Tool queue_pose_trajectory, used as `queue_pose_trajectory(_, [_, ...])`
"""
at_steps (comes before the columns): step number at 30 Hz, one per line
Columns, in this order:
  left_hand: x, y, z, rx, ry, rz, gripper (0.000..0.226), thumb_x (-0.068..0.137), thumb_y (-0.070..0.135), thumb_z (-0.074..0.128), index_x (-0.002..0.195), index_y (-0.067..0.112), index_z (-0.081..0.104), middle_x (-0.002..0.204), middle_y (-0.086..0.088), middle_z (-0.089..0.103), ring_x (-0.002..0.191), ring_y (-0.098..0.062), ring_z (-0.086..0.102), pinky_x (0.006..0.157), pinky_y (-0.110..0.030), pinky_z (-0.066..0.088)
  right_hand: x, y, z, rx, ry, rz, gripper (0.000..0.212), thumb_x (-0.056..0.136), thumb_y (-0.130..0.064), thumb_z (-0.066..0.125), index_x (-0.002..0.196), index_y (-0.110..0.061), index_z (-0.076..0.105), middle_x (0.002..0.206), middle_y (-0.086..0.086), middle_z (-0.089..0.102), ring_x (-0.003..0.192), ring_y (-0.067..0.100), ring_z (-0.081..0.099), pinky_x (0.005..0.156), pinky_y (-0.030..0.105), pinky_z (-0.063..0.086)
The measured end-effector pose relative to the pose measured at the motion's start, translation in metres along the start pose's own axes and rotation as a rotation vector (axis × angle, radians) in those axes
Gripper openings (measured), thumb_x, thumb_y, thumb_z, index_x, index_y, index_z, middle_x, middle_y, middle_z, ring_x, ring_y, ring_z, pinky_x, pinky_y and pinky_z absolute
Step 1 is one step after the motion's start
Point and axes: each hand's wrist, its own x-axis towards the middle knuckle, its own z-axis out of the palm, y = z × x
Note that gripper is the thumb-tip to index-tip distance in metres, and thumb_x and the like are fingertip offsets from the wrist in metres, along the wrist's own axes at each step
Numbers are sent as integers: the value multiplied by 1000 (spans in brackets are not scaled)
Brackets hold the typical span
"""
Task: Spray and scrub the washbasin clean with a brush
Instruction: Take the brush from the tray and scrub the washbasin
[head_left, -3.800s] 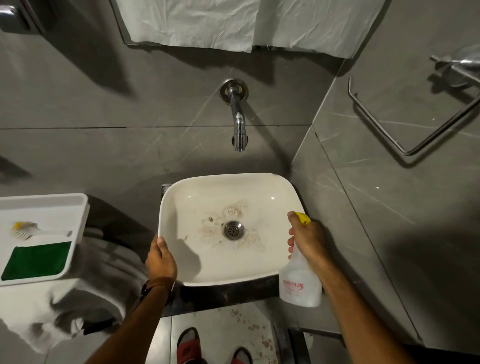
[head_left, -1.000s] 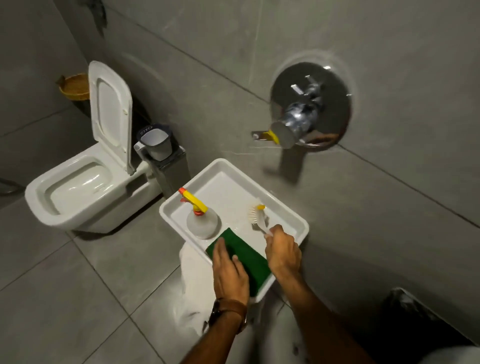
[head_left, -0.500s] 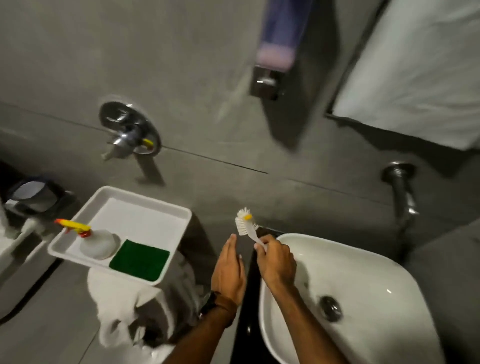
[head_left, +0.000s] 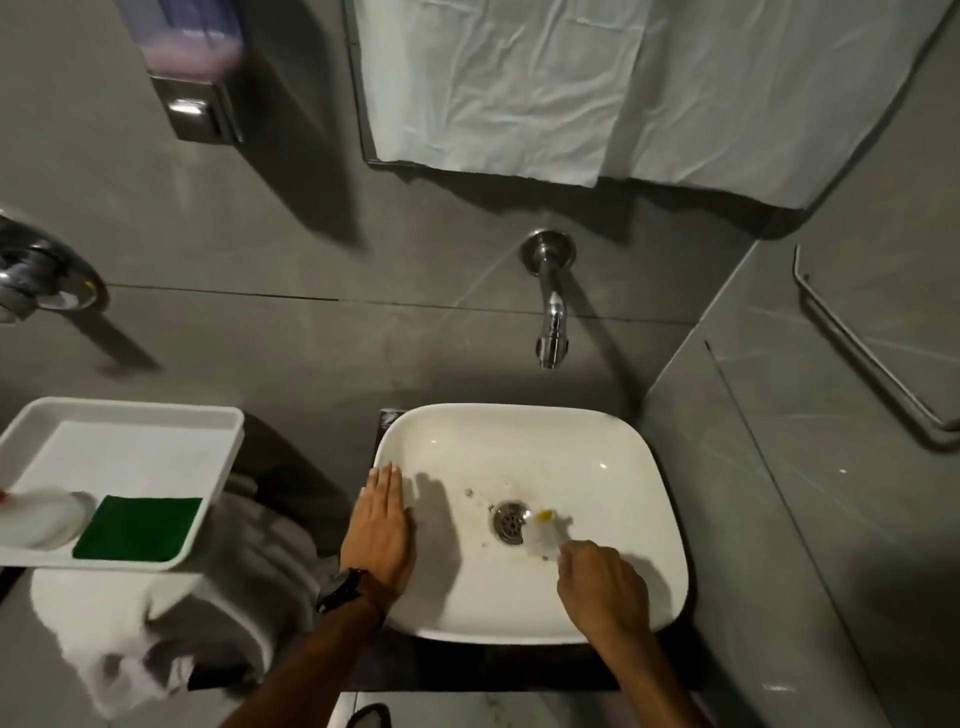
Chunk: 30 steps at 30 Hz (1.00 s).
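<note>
The white square washbasin (head_left: 613, 452) stands below a wall spout, with brown specks around its metal drain (head_left: 509, 521). My right hand (head_left: 602, 587) is closed on the handle of a white brush (head_left: 541, 535) with a yellow spot; its blurred head touches the basin floor just right of the drain. My left hand (head_left: 378, 530) lies flat, fingers together, on the basin's left rim. The spray bottle (head_left: 39, 519) lies in a white tray (head_left: 130, 415) at the left, beside a green scouring pad (head_left: 137, 527).
A chrome spout (head_left: 551, 317) juts from the grey tiled wall above the basin. A soap dispenser (head_left: 195, 67) hangs top left, a white cloth (head_left: 597, 83) top centre, a towel rail (head_left: 872, 353) on the right wall. White towels (head_left: 156, 634) sit under the tray.
The bottle went from my right hand into the tray. My right hand took the brush from the tray and carried it to the basin floor. My left hand moved onto the rim.
</note>
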Motion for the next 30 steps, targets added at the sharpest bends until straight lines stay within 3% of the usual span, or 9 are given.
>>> queue_pose_trajectory(3, [-1, -2, -1, -54, 19, -99, 60, 102, 21, 36, 153, -3, 14, 164, -18, 10, 152, -33, 8, 123, -38, 10, -18, 8, 23, -64, -132, -56, 27, 100, -29, 46, 106, -20, 71, 111, 3, 76, 102, 24, 72, 79, 33, 54])
queue_pose_trajectory(6, [-3, -1, 0, -145, 6, -116, 62, 103, 24, 37, 155, 3, 10, 165, -12, 5, 153, -27, 9, 122, -32, 12, -36, -34, 46, -63, -294, -175, 30, 95, -27, 46, 112, -17, 69, 114, 9, 74, 109, 31, 70, 88, 38, 54])
queue_pose_trajectory(10, [-2, -5, 3, -184, 7, -99, 64, 103, 29, 34, 156, 7, 7, 166, -7, 2, 152, -22, 11, 121, -30, 15, 1, -112, 51, -20, -254, -384, 33, 98, -10, 43, 117, -12, 70, 117, 16, 74, 111, 37, 70, 91, 44, 54])
queue_pose_trajectory(14, [-3, -6, 6, -227, 19, -105, 64, 102, 31, 34, 156, 9, 8, 166, -5, 4, 151, -24, 17, 119, -32, 22, 73, -69, 20, -49, -126, -59, 32, 106, -14, 41, 122, -8, 68, 126, 14, 72, 119, 32, 67, 94, 39, 52])
queue_pose_trajectory(17, [-2, -9, 6, -255, 14, -108, 68, 100, 43, 26, 157, 12, 5, 167, -3, 3, 150, -23, 18, 113, -27, 23, 52, 1, -2, -124, -39, 192, 35, 106, -20, 36, 121, -15, 68, 125, 8, 72, 117, 29, 66, 95, 37, 52])
queue_pose_trajectory(19, [-1, -8, 7, -252, 12, -111, 70, 98, 44, 25, 157, 12, 4, 167, -3, 3, 149, -23, 20, 111, -26, 23, 19, 5, 6, -75, -130, 170, 38, 104, -22, 35, 126, -17, 66, 125, 6, 72, 118, 28, 67, 95, 37, 52])
queue_pose_trajectory(22, [-2, -9, 6, -239, 26, -110, 64, 102, 34, 33, 157, 12, 6, 166, -3, 4, 150, -22, 20, 114, -27, 24, -17, -65, 36, -38, -390, -20, 33, 99, -19, 41, 120, -17, 66, 121, 7, 73, 115, 29, 69, 91, 36, 54])
queue_pose_trajectory(25, [-2, -9, 6, -260, 29, -101, 64, 102, 36, 31, 157, 13, 5, 166, -1, 3, 149, -15, 15, 117, -29, 21, 12, -125, 46, 1, -333, -209, 31, 102, -14, 44, 119, -14, 69, 122, 11, 73, 117, 32, 68, 92, 38, 54])
queue_pose_trajectory(30, [-2, -13, 6, -279, 30, -100, 65, 102, 33, 35, 157, 15, 5, 166, 1, 3, 149, -13, 13, 117, -27, 19, 47, -55, 19, -137, -187, 117, 31, 106, -16, 39, 120, -18, 67, 125, 5, 72, 117, 26, 68, 89, 34, 53])
